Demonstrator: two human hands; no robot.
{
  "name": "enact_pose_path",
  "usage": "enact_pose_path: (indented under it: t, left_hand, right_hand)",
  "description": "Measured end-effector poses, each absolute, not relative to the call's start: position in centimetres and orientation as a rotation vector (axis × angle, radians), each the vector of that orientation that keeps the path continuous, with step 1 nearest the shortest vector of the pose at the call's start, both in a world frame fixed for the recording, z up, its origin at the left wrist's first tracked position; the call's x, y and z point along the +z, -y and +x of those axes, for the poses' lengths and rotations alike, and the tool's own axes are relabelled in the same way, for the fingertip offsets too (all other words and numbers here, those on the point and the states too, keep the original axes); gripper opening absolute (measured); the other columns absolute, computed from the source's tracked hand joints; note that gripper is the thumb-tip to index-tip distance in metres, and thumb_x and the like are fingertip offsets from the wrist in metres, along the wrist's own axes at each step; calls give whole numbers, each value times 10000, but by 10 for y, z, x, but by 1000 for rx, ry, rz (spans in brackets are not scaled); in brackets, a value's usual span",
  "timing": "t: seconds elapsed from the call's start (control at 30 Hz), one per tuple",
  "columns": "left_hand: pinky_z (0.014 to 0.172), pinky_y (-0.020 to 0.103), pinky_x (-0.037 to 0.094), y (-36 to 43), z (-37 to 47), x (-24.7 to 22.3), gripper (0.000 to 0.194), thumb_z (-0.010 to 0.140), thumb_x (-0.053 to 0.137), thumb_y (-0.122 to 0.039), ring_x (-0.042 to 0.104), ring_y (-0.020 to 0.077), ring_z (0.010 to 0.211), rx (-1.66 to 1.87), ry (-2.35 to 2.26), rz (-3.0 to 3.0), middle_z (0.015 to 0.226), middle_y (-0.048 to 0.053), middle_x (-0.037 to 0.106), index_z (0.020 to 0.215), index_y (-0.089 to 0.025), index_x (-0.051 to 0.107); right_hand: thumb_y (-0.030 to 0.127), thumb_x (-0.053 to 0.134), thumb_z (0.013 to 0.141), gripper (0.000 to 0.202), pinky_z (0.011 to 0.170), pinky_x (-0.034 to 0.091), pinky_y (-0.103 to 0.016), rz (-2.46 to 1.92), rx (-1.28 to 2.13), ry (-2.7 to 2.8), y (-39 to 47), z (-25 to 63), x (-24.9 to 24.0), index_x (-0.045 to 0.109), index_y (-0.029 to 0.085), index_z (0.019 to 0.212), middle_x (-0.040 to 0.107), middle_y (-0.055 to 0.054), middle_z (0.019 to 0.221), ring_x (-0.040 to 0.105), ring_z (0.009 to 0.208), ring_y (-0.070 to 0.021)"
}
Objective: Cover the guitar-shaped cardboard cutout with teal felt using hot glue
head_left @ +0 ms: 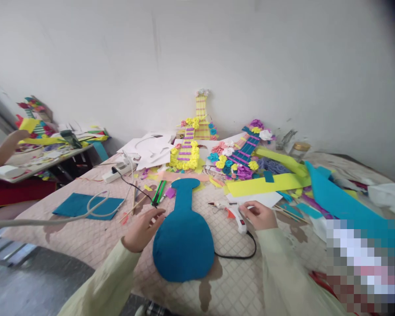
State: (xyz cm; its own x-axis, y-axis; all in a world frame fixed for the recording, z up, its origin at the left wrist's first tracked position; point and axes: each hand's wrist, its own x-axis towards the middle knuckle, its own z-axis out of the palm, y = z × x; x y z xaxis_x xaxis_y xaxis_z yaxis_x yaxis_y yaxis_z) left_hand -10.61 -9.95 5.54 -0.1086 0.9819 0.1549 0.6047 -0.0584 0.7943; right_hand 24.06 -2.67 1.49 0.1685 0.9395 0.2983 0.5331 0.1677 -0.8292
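A blue guitar-shaped cutout [183,245], seemingly covered in paper, lies flat on the table in front of me with its narrow neck pointing away. My left hand [142,231] is at its left edge, fingers loosely stretched and apart, the fingertips reaching the edge. On the right, a white hot glue gun [239,221] with a red switch rests on the table, nozzle to the left. My right hand [259,215] is beside its handle, thumb and forefinger curved and apart; the fingertips seem to touch the handle without closing round it.
A black cord [252,254] curves from the glue gun behind the cutout. A green cutter [158,193] and folded blue paper [75,205] lie left, near a power strip [118,171]. Flower-decorated guitar shapes [186,151] stand at the back. Yellow paper strips [266,184] lie right; another person's hand [21,136] is far left.
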Motion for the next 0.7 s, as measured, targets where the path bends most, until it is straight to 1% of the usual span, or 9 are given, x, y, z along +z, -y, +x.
enact_pose_path:
  t: [0.1,0.17,0.23,0.3,0.37,0.43,0.5,0.6,0.7]
  left_hand:
    - [652,252,451,73,-84,77,285,713,548,-375,603,211,769,758,-1617,1938,893,67,671,915,-217,674]
    - [736,267,446,49,-67,82,278,740,516,-347,600,215,830,600,-1560,2111,930,66,667,940,-220,661]
    - [800,278,433,22,-51,77,263,763,496,-312,591,212,884,510,-1525,2209,950,61,662,947,-210,652]
    - [861,302,410,-3,-36,65,254,781,489,-276,570,212,943,433,-1533,2288,992,74,646,961,-177,639]
    - [903,367,383,-25,-26,52,257,798,493,-255,531,228,1011,362,-1587,2359,1070,103,602,998,-139,607]
    - [915,435,361,-42,-19,40,276,810,512,-274,488,237,1065,296,-1639,2429,1131,107,552,1037,-128,568]
    - [918,464,341,-55,-17,32,308,795,543,-295,458,242,1093,234,-1665,2502,1142,91,538,1061,-140,549]
    - [930,459,300,-68,-19,26,341,744,577,-281,429,267,1103,166,-1675,2613,1126,86,561,1064,-166,567]
    - [916,454,295,-75,-19,25,312,745,556,-277,427,280,1093,109,-1659,2717,1141,96,553,1038,-176,592]
  right_hand:
    - [519,554,633,344,470,399,-258,-1481,558,1462,26,241,13,605,180,668,554,-1,443,525,440,-156]
    - [525,564,624,346,469,396,-258,-1472,570,1449,25,241,13,603,183,659,551,1,438,523,438,-154]
    - [533,563,621,350,463,391,-255,-1462,586,1437,25,240,12,599,186,651,553,1,437,520,433,-151]
    - [537,557,626,356,448,381,-249,-1455,608,1424,24,240,12,600,184,653,555,0,438,518,426,-148]
    - [531,555,634,354,440,374,-244,-1455,626,1410,24,241,11,601,181,659,552,-1,436,518,423,-146]
    - [523,556,641,348,439,372,-242,-1458,639,1398,23,241,10,602,178,667,548,1,435,521,426,-147]
    - [519,558,643,344,442,373,-243,-1458,647,1393,22,242,10,600,179,668,548,1,435,522,428,-148]
    - [516,560,643,338,455,377,-250,-1457,651,1397,22,242,10,603,182,664,551,0,440,518,428,-150]
    - [508,564,641,325,473,384,-255,-1458,642,1402,22,243,13,601,186,655,560,-1,456,516,435,-149]
